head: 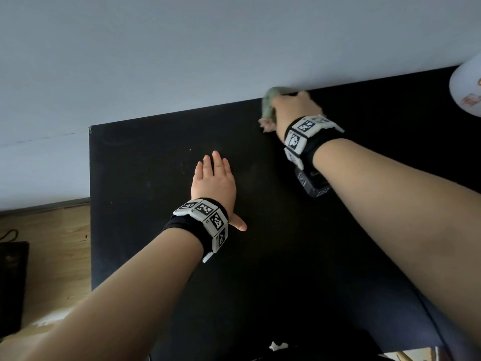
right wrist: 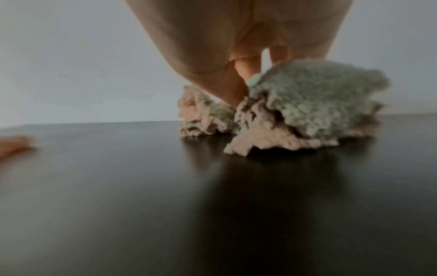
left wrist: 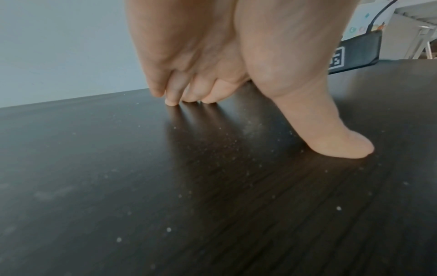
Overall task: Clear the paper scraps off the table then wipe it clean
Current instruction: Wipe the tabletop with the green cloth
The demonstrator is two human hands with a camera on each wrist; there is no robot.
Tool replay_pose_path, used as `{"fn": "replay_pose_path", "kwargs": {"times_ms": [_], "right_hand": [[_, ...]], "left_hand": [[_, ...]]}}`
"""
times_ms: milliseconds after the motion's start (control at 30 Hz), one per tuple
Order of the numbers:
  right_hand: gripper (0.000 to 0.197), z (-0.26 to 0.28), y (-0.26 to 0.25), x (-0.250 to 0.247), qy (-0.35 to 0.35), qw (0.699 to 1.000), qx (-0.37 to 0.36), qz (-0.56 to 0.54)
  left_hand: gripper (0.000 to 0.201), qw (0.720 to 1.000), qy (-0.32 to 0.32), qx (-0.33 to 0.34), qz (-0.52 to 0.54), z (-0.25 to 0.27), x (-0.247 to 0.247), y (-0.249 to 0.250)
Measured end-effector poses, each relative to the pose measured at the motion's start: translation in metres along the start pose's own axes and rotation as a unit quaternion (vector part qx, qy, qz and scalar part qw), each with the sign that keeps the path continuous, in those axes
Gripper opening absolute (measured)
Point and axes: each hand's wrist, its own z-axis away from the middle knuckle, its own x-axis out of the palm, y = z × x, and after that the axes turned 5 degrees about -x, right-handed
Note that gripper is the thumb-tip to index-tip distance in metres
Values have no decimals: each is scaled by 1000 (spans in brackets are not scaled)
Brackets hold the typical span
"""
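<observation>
The cloth [head: 268, 105] looks soft and crushable — best bunched from above. The right hand [head: 294, 106] grips it at the black table's [head: 156, 256] far edge, against the pale wall [head: 182, 48]. The left hand [head: 213, 181] lies flat mid-table, fingers spread — fine specks [left wrist: 169, 229] remain on the dark woodgrain.

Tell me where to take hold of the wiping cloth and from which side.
Grip the cloth on its bunched top folds, from above, as the right hand does now. It lies crumpled on the table at the far edge, against the wall, so fingers pressing down keep it gathered.
</observation>
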Motion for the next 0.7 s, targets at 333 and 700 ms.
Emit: {"fn": "replay_pose_path", "kwargs": {"times_ms": [333,700], "right_hand": [[38,19,38,18,37,996,-51,-66],[42,133,-9,66,-84,982,-170,21]], "left_hand": [[151,1000,9,5,29,0,3,-3],[149,997,33,21,66,7,7,-7]]}}
